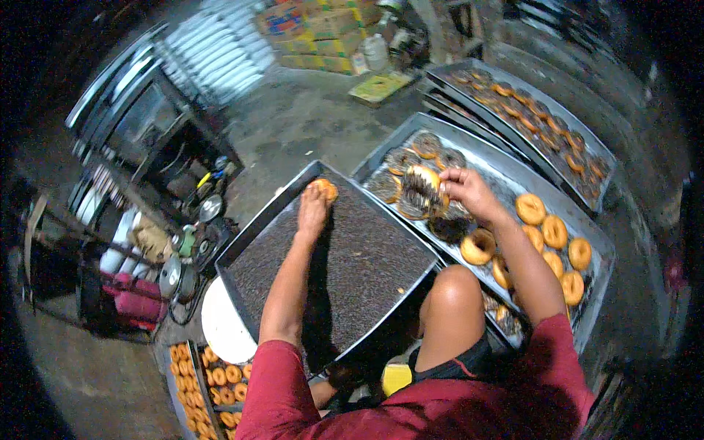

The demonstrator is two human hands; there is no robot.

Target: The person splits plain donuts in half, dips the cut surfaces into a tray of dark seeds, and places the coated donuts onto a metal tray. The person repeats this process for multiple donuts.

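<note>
My left hand (314,210) has its fingers pressed over an orange-brown donut (327,191) at the far corner of a square metal tray. That tray is spread with dark chocolate sprinkles (330,271). To the right, my right hand (471,193) pinches the edge of a donut coated in dark sprinkles (421,189), tilted above a second tray (506,192). Sprinkle-covered donuts (425,144) lie at that tray's far left end, and plain golden donuts (555,232) at its near right end. My left fingertips partly hide the donut under them.
Stacked trays of coated donuts (528,110) stand at the far right. Small donuts fill a rack (220,378) at the lower left, beside a white round surface (227,326). A cluttered wooden shelf (139,154) stands left; yellow cartons (315,37) are at the back. My bare knee (453,297) rises between the trays.
</note>
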